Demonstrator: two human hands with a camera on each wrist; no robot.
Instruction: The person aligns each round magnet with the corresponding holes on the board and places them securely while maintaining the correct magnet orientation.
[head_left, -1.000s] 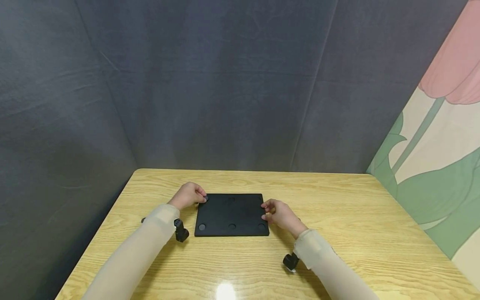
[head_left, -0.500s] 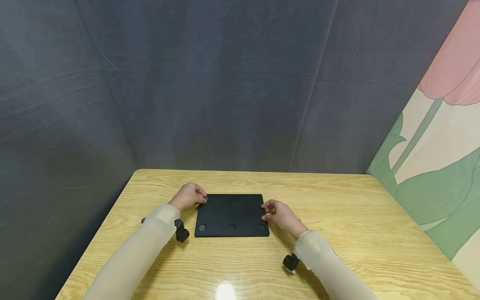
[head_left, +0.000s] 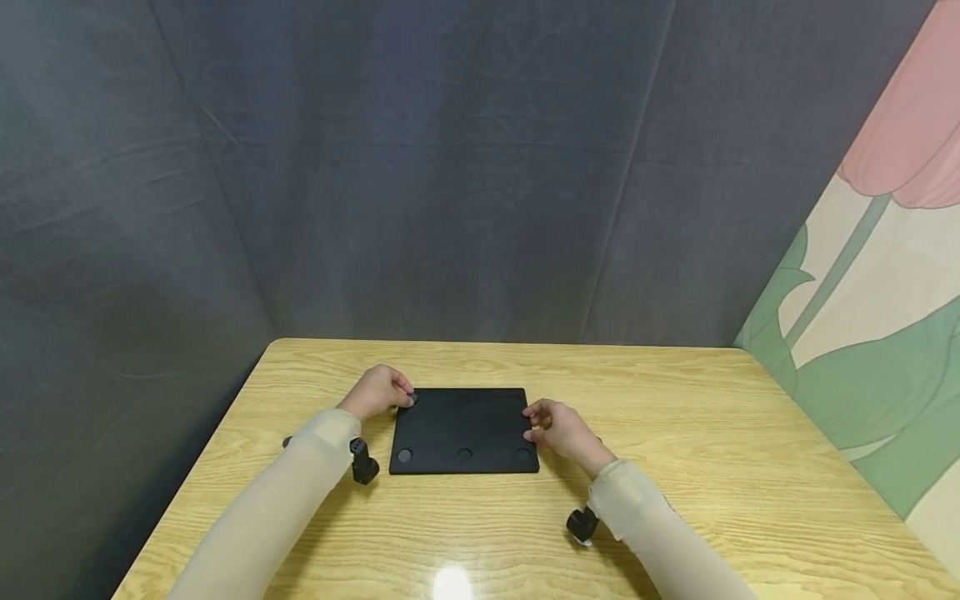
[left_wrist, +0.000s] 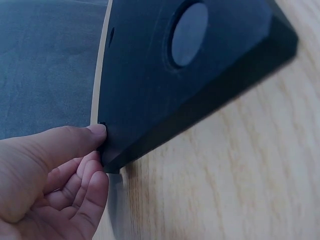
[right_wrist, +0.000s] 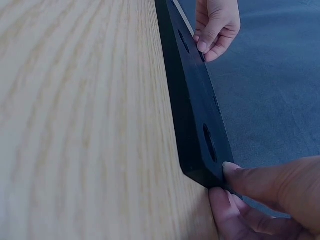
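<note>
A black rectangular board (head_left: pixel 468 421) with round recesses lies flat on the table. At its far left corner my left hand (head_left: pixel 375 392) pinches a small dark disc (head_left: pixel 413 398) between thumb and fingers. The left wrist view shows the thumb (left_wrist: pixel 70 142) right at the board's edge, the disc mostly hidden behind it. My right hand (head_left: pixel 566 429) grips the board's right edge, thumb on top and fingers against the side. A grey disc (left_wrist: pixel 190 35) sits in the near left recess. The near middle recess (head_left: pixel 465 454) and near right recess (head_left: pixel 522 454) look dark.
The board rests on a light wood-grain table (head_left: pixel 675 433). A dark grey curtain (head_left: pixel 450 183) hangs behind and to the left, and a flower-patterned panel (head_left: pixel 885 333) stands at the right. Small black cameras (head_left: pixel 364 468) are strapped to the wrists.
</note>
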